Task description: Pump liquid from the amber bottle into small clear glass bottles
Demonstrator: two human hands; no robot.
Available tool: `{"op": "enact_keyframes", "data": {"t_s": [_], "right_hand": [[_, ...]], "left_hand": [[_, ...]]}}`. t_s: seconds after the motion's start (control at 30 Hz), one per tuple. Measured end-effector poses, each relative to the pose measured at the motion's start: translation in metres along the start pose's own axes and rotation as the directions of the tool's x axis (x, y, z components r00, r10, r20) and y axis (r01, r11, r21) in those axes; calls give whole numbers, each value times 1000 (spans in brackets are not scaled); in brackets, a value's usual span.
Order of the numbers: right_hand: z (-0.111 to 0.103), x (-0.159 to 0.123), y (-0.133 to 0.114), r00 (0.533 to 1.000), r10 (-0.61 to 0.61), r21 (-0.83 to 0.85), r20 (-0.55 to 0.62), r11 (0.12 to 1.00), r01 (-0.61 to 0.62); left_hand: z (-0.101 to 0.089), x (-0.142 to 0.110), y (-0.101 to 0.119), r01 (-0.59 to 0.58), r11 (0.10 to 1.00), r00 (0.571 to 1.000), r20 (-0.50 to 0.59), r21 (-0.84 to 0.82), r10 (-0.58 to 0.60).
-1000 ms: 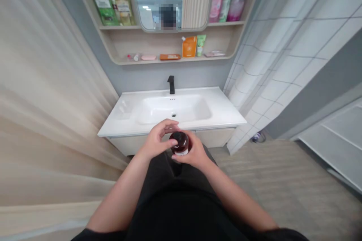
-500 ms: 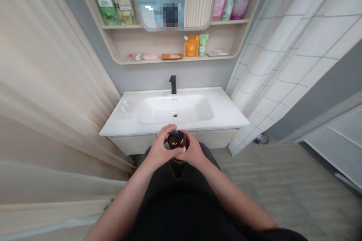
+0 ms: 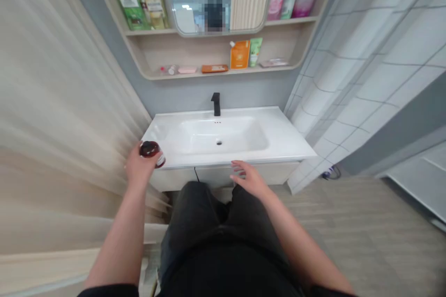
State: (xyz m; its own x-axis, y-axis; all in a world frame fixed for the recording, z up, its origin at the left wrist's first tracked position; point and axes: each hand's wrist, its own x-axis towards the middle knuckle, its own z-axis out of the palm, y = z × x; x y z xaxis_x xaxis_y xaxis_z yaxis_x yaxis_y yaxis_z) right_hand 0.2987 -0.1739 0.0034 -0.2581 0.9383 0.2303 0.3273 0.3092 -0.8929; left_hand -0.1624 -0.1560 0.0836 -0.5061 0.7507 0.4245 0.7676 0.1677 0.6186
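Our left hand [image 3: 140,168] grips a dark red bottle [image 3: 150,149] at the near left corner of the white sink worktop [image 3: 282,141], perhaps touching it, seemingly calling for a setting-down, while our right hand [image 3: 248,178] hangs open, fingers spread.
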Motion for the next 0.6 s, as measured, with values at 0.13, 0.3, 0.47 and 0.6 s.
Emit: {"op": "enact_keyframes", "data": {"t_s": [0.13, 0.3, 0.47, 0.6], "right_hand": [[-31, 19, 25, 983, 0, -14, -184, 1000, -3], [-59, 65, 37, 962, -19, -94, -272, 996, -7], [-69, 114, 51, 959, 6, -162, -283, 985, -53], [-58, 135, 66, 955, 44, -214, -295, 971, -111]], "left_hand": [[2, 42, -33, 133, 989, 990, -55, 56, -130], [16, 60, -44, 191, 979, 982, -16, 68, -190], [16, 64, -44, 167, 981, 986, 5, 98, -168], [5, 67, -23, -37, 972, 992, -109, 231, 63]]}}
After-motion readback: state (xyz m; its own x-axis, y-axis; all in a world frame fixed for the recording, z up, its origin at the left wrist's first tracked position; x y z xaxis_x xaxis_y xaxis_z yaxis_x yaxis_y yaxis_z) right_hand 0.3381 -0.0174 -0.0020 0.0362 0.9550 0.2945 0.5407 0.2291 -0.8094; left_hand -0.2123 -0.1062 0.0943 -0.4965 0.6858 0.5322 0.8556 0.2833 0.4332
